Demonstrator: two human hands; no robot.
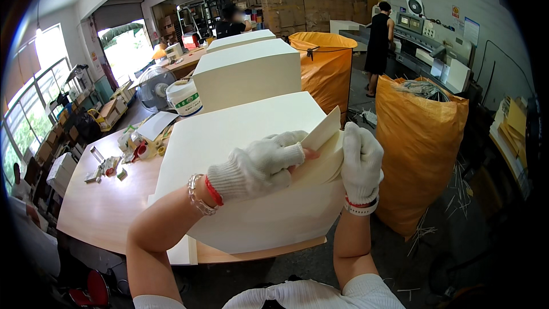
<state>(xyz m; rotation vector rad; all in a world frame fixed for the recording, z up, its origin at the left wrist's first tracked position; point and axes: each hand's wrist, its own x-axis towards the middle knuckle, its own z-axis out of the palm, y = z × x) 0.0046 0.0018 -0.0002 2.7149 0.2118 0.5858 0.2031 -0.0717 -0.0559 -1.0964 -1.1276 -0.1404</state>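
At the centre of the frame, the gloved left grip (pixel 260 163) pinches a pale flap (pixel 321 131) above a white paper stack (pixel 229 123) on the bench (pixel 91 206). Just right of it, the gloved right grip (pixel 362 163) is clenched on the stack's curled sheets (pixel 327 167). A white tub (pixel 185 99) stands left of upper centre.

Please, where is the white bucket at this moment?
In the head view, the white bucket is left of centre, beyond the left hand, between the fan and a tall white stack.
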